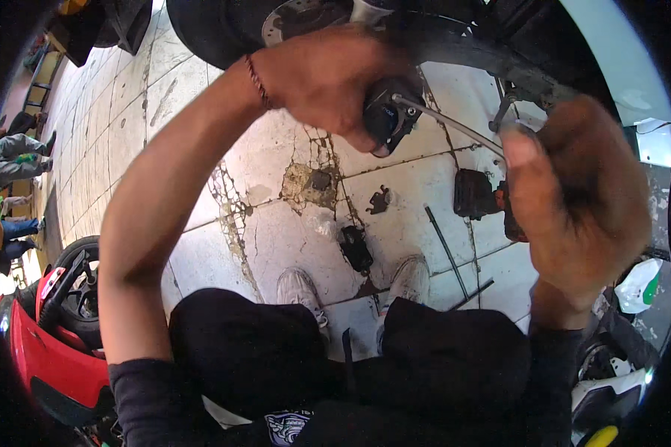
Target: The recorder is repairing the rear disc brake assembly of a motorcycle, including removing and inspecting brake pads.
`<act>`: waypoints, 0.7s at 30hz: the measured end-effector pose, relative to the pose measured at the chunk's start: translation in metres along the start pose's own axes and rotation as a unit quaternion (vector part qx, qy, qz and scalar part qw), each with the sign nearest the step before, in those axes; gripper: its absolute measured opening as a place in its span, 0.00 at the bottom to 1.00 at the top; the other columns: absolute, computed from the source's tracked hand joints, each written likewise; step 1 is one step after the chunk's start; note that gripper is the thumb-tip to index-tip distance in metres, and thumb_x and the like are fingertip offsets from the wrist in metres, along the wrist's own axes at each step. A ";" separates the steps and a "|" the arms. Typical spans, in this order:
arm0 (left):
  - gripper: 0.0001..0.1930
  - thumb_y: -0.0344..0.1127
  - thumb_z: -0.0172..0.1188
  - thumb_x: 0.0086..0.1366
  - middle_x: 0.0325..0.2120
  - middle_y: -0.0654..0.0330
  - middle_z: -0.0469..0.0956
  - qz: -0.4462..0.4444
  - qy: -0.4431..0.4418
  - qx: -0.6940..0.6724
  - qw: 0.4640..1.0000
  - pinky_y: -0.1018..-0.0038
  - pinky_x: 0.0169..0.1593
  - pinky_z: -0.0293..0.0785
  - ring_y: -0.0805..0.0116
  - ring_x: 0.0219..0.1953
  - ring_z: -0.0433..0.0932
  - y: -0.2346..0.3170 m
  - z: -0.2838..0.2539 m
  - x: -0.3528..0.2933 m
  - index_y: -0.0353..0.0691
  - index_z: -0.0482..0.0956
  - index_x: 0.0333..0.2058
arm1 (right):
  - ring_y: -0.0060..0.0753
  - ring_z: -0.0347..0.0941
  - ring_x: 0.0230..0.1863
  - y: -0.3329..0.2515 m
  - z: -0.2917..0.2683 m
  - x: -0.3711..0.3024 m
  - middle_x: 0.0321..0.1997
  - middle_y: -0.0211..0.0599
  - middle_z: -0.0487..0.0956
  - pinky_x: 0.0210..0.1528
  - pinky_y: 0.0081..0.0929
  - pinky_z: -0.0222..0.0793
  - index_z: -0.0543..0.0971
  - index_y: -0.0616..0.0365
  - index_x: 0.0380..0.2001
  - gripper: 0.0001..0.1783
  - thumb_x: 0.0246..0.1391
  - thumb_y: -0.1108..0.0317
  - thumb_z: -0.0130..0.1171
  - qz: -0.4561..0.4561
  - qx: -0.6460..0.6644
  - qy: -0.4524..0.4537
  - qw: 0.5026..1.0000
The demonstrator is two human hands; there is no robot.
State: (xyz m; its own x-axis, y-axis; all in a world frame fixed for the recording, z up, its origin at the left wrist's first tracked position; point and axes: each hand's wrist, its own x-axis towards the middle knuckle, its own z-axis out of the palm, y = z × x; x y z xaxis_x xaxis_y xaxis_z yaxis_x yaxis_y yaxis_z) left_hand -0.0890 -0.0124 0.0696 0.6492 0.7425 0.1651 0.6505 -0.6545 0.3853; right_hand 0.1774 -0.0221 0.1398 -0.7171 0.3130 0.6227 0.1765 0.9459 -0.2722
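My left hand (324, 78), with a braided cord at the wrist, is closed round a black brake caliper (382, 123). It holds the caliper just below a wheel's brake disc (294, 22). A slim metal wrench (458, 128) slants across to the caliper, its end at a bolt there. My right hand (581, 201) grips the wrench's other end, thumb laid along it. The fingers of that hand are partly hidden and slightly blurred.
On the tiled floor lie a black part (356, 248), a small dark metal piece (379, 200), a T-shaped bar tool (446, 249) and a dark power tool (476, 194). A red motorcycle (52, 357) stands at left. Several people sit far left.
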 end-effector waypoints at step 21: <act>0.42 0.51 0.76 0.33 0.47 0.54 0.77 -0.019 0.117 0.144 0.982 0.60 0.59 0.63 0.54 0.53 0.74 0.000 0.031 -0.008 0.46 0.78 0.52 | 0.32 0.77 0.27 0.008 0.025 -0.014 0.29 0.39 0.78 0.25 0.24 0.71 0.82 0.60 0.39 0.20 0.38 0.71 0.72 -0.055 0.140 -0.055 0.987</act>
State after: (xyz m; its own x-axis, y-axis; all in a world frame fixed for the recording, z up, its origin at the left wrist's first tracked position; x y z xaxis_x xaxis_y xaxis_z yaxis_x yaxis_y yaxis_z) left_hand -0.0817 -0.0223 0.0402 0.5358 0.7572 0.3736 0.7790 -0.6140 0.1273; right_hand 0.1718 -0.0208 0.1105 -0.7927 0.1837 0.5812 -0.0886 0.9086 -0.4080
